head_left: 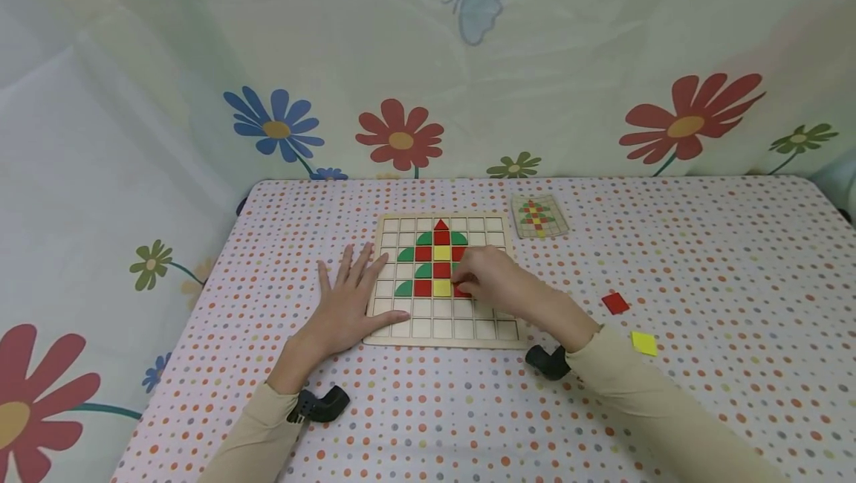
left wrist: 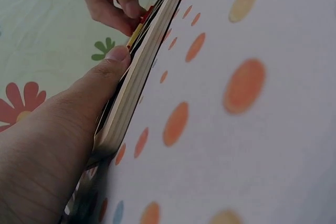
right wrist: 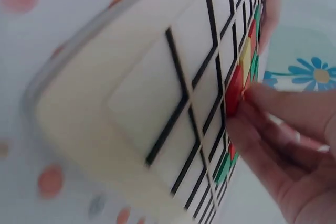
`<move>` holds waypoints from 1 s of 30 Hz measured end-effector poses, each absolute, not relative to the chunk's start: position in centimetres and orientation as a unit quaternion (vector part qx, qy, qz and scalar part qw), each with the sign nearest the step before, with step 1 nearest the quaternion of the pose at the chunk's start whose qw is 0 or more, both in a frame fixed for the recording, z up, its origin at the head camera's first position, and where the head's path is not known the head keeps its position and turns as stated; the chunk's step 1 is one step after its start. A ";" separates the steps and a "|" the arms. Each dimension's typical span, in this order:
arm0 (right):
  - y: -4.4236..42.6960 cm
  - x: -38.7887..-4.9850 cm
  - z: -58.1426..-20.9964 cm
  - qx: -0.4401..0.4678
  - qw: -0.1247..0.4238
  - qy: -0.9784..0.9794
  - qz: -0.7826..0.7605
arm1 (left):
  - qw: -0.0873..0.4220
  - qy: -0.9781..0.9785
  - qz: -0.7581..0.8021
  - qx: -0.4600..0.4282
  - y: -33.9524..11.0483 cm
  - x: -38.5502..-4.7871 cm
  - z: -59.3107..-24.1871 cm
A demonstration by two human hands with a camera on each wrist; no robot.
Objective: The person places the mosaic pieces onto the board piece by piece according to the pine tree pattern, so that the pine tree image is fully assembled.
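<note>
A wooden grid board [head_left: 421, 328] lies on the table, with red, yellow and green tiles set in a tree-like pattern. My left hand [head_left: 344, 312] rests spread at the board's left edge, its thumb over the lower left squares. In the left wrist view the thumb [left wrist: 100, 80] lies along the board's rim. With fingertips and thumb, my right hand [head_left: 501, 282] pinches a red square tile [right wrist: 234, 90] beside the yellow tile [head_left: 442, 288] in the pattern's lowest row. The right hand covers part of the pattern's right side.
Behind the board's right corner lies a pattern card [head_left: 540, 217] printed with a similar tree. A loose red tile [head_left: 615, 303] and a loose yellow tile [head_left: 644, 342] are on the dotted tablecloth [head_left: 722, 282] to the right. A flowered curtain [head_left: 568, 59] hangs behind the table.
</note>
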State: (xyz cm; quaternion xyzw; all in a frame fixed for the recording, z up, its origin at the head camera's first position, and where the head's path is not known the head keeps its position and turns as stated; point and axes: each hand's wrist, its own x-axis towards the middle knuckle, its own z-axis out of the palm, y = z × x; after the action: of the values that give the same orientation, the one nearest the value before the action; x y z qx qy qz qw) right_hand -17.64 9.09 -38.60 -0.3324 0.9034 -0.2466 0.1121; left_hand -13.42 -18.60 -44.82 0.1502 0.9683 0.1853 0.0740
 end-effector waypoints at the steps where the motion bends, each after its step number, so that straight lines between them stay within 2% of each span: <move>1: 9.6 -17.6 -38.5 -0.336 0.119 0.898 -0.258 | 0.074 0.968 0.186 0.151 -18.6 -13.4 -44.8; 6: 12.6 -17.7 -37.6 -0.338 0.167 0.876 -0.300 | 0.072 0.966 0.193 0.154 -18.4 -13.4 -44.7; 11: 16.5 -17.2 -36.6 -0.313 0.178 0.889 -0.283 | 0.070 0.967 0.194 0.153 -18.4 -13.4 -45.0; 14: 19.0 -16.5 -36.1 -0.295 0.204 0.895 -0.265 | 0.064 0.967 0.194 0.151 -18.5 -13.4 -45.2; 21: 25.2 -14.0 -37.4 -0.305 0.264 0.872 -0.277 | 0.058 0.967 0.196 0.153 -18.6 -13.4 -45.3; 24: 27.0 -13.3 -38.1 -0.314 0.273 0.866 -0.277 | 0.056 0.967 0.197 0.154 -18.6 -13.4 -45.3; 30: 27.9 -13.0 -38.5 -0.314 0.255 0.879 -0.254 | 0.053 0.967 0.197 0.155 -18.6 -13.4 -45.2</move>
State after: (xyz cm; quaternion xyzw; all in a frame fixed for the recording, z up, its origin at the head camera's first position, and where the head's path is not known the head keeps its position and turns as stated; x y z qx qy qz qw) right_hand -13.02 27.89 -38.49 -0.3136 0.8787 -0.2545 0.2547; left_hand -13.39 -18.58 -45.18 0.1550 0.9667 0.1966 0.0534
